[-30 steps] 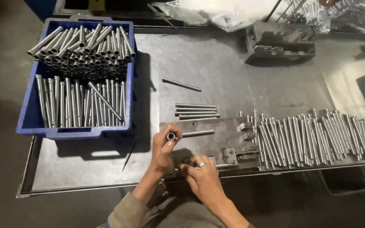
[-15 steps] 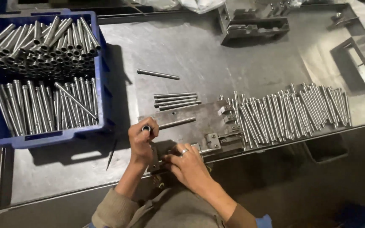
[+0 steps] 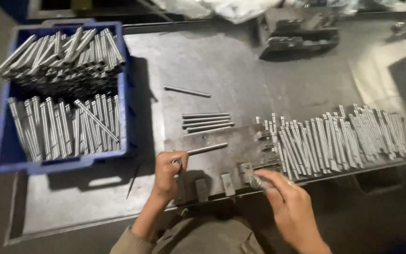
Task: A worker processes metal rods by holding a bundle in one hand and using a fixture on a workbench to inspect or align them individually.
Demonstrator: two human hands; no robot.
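A slim grey steel rod [image 3: 206,149] lies on the flat dark metal jig plate [image 3: 222,160] at the surface's [image 3: 222,70] near edge. The left hand [image 3: 167,175] pinches its end; the right hand [image 3: 290,207] grips a small round fitting [image 3: 254,181]. Matching bright rods [image 3: 339,136] lie alongside.

Steel worktable [image 3: 240,66]: blue crate [image 3: 128,94] at left, metal fixture plate [image 3: 231,155] bottom centre, rod row [image 3: 339,138] at right.

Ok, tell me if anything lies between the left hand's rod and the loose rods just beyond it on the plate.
Nothing visible does. The left hand grips the rod at its near end, and only bare fixture plate separates it from the loose rods beyond.
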